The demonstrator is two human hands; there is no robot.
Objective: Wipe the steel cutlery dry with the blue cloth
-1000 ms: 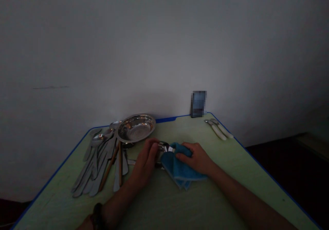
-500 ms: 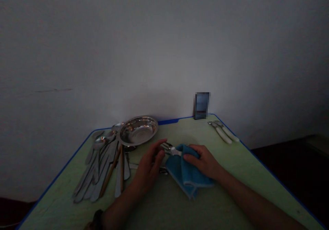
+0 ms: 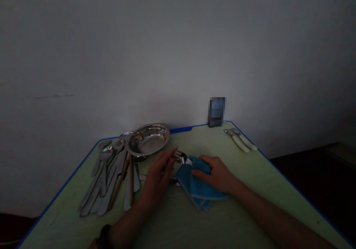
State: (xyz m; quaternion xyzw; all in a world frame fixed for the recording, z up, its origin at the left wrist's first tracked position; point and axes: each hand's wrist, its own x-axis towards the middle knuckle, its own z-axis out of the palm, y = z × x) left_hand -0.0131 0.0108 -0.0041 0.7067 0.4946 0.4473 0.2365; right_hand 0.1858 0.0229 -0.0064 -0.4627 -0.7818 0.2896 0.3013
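Clasping fork (image 3: 186,160) in cloth (image 3: 201,187), right hand (image 3: 216,173), left hand (image 3: 159,173) unclenched, room before blue edge (image 3: 181,130)

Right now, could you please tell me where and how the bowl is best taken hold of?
I would pinch the bowl by its right rim, coming from the right and above. The wide, flared rim looks easy to pinch, while cutlery crowds the left side and the left hand is close to the front edge.
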